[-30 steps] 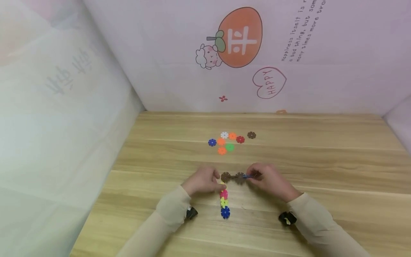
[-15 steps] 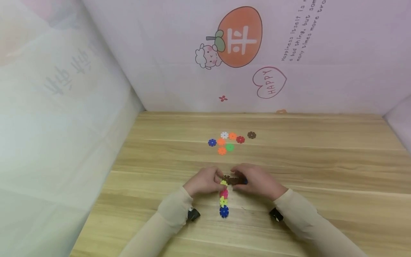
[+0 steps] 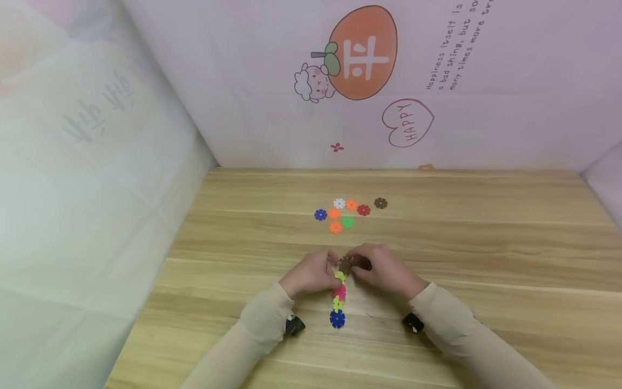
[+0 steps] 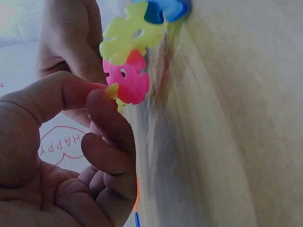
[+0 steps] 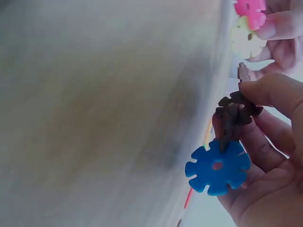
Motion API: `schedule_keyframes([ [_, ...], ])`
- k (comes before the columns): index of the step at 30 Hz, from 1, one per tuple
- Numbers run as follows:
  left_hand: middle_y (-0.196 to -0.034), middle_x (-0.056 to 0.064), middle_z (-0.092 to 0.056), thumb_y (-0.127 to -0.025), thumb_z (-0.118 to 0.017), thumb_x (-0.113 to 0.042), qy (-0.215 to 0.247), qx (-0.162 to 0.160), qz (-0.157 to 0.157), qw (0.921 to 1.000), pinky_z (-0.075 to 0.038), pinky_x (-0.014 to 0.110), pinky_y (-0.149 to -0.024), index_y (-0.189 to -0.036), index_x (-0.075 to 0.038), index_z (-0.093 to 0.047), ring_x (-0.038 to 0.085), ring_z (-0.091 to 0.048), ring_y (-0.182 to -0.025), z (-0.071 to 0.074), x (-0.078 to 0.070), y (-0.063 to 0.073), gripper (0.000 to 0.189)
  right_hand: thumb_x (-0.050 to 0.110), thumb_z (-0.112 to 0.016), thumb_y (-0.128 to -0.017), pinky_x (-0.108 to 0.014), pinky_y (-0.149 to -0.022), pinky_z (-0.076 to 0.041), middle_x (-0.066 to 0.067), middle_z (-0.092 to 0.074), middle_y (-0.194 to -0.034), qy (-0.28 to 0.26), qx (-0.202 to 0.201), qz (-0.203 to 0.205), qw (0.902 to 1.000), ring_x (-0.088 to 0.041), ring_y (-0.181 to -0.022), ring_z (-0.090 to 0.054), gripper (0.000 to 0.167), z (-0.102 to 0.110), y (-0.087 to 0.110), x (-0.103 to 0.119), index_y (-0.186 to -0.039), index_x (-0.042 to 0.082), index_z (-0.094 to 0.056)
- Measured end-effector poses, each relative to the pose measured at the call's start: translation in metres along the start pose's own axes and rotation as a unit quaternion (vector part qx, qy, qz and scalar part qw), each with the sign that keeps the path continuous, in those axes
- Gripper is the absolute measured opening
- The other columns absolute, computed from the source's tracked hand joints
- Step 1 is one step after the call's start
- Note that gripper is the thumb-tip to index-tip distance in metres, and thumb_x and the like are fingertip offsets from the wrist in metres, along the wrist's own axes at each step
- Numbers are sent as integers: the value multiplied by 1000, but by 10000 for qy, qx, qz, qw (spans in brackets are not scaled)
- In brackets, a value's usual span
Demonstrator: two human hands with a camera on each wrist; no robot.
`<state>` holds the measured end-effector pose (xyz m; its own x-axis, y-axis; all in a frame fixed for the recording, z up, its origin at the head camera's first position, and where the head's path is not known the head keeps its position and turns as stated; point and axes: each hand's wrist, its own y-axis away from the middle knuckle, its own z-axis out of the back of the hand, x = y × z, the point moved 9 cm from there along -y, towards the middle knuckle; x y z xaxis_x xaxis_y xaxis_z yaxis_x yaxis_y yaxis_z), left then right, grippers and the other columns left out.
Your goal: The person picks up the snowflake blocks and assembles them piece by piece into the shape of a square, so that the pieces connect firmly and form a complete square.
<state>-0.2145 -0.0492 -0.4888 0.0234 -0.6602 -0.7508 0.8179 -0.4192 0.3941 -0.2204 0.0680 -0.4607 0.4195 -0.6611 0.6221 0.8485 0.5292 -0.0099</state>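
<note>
My left hand point(image 3: 311, 273) pinches the upper yellow disc of a chain of notched plastic snowflake discs. Below it in the head view come a pink disc point(image 3: 340, 293), another yellow disc point(image 3: 337, 304) and a blue disc point(image 3: 337, 319) at the near end. Thumb and fingers of my right hand point(image 3: 386, 272) grip a second chain, made of brown snowflake discs point(image 5: 232, 112) with a blue disc point(image 5: 203, 171) on its end. The foremost brown disc point(image 3: 345, 263) stands right at the far end of the left chain. In the head view, the right fingers hide most of the brown chain.
Farther back on the wooden table point(image 3: 486, 232) lie loose discs: a blue one point(image 3: 320, 215), a white one point(image 3: 339, 203), several orange ones point(image 3: 336, 227), a green one point(image 3: 347, 222), a red one point(image 3: 363, 210) and a brown one point(image 3: 380, 203). A printed cloth point(image 3: 262, 124) rises behind.
My right hand has moved left, close to the left hand, shifting its hold from the blue end onto the brown discs. The left hand keeps its pinch, nearly in place.
</note>
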Motion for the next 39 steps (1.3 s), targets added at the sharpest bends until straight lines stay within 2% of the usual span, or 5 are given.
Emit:
schedule_keyframes([
  [8,-71,2,-62,-78,-76,-7,156,-68,-7,9999,-45,26,-54,-120,-5,-48,14,-56,-60,-1,-6,-3,51,10,-74,-87,-18,-69,-54,2,-73,-94,-336,33,-42,9994,-4,-78,-61,26,7,2,2,-113,10,-73],
  [18,-73,3,-60,-78,-76,-5,172,-256,24,9995,-44,26,-55,-121,-7,-44,14,-54,-61,-1,-11,-4,53,12,-76,-86,-20,-72,-56,0,-75,-94,-199,121,117,9997,-4,-80,-65,26,9,0,9,-111,7,-73],
  [29,-76,5,-61,-79,-73,4,483,-465,-250,9974,-48,26,-57,-125,-4,-39,15,-57,-63,3,-20,-1,57,7,-76,-84,-20,-71,-57,-4,-75,-95,-178,200,420,9988,-7,-81,-67,23,12,-2,14,-107,5,-74],
  [35,-82,2,-67,-87,-75,-20,83,-204,-328,9992,-52,28,-63,-118,-9,-48,16,-63,-70,9,-19,1,42,10,-75,-86,-18,-71,-55,-1,-74,-95,-277,307,186,9990,-4,-80,-65,28,10,-2,8,-113,5,-72],
  [39,-107,5,-68,-91,-70,-38,22,-155,-318,9994,-56,36,-81,-125,-10,-52,18,-65,-93,19,-19,-3,47,10,-75,-86,-21,-74,-56,-1,-74,-98,-333,294,160,9989,-6,-83,-66,31,9,-2,7,-117,6,-70],
])
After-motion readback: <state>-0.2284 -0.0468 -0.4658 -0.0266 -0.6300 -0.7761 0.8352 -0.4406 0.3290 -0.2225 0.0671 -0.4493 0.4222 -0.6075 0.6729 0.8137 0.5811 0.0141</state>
